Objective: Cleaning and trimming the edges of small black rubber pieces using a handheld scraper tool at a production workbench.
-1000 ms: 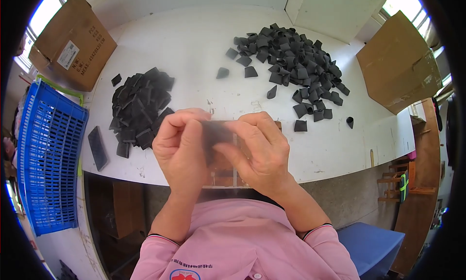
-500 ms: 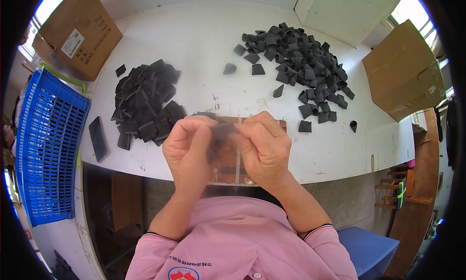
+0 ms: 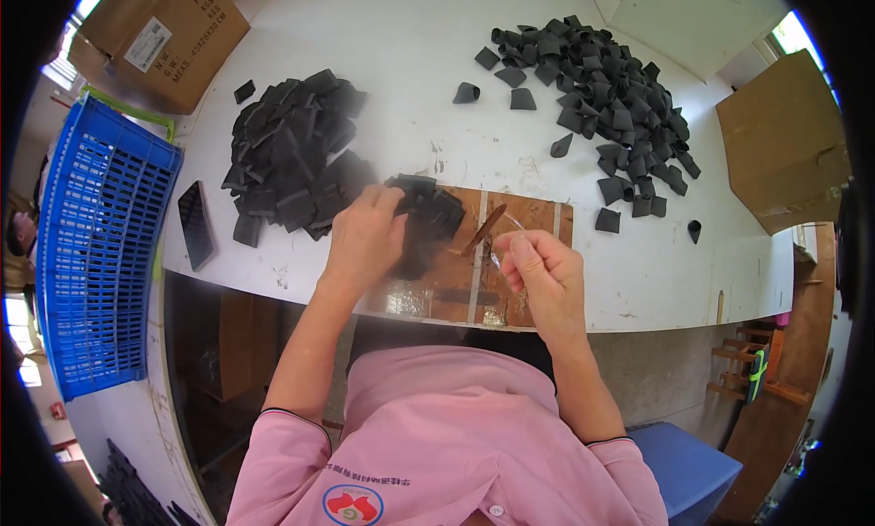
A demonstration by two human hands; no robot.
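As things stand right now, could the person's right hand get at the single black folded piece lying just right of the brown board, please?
Probably yes. The right hand hovers over the brown board, pinching something thin, and the black folded piece lies on the bare white table nearby, with nothing between them.

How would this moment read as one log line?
left hand: on stack of black pieces | right hand: pinching thin clear strip

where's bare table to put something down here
Bare white table runs between the left pile of black pieces and the right pile, and right of the brown board. Crowded: the board's left end, under the left hand.
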